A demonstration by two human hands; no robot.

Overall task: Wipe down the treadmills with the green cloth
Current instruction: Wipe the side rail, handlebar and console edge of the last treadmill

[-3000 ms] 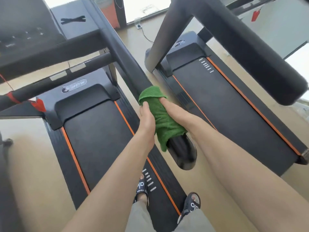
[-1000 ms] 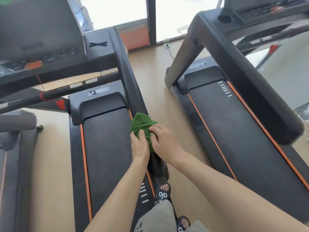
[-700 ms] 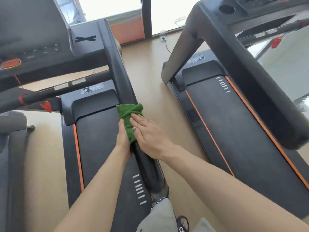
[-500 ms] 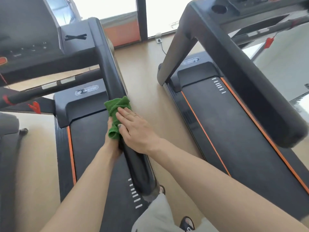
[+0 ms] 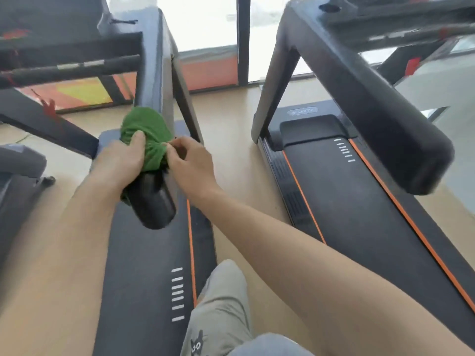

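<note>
Both hands, left hand (image 5: 120, 160) and right hand (image 5: 191, 164), clench the green cloth (image 5: 146, 134) around the handrail (image 5: 151, 199); the neighbouring treadmill (image 5: 359, 176) looks untouched, so plenty remains.

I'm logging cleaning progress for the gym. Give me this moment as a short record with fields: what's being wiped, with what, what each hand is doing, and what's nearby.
surface: handrail of the left treadmill, near its rounded end
tool: green cloth, wrapped over the handrail
left hand: gripping the cloth against the rail, thumb on top
right hand: pinching the cloth's right edge with its fingertips
nearby: second treadmill to the right, nothing touching it
floor: tan strip between the two machines
image: blurred by motion
</note>
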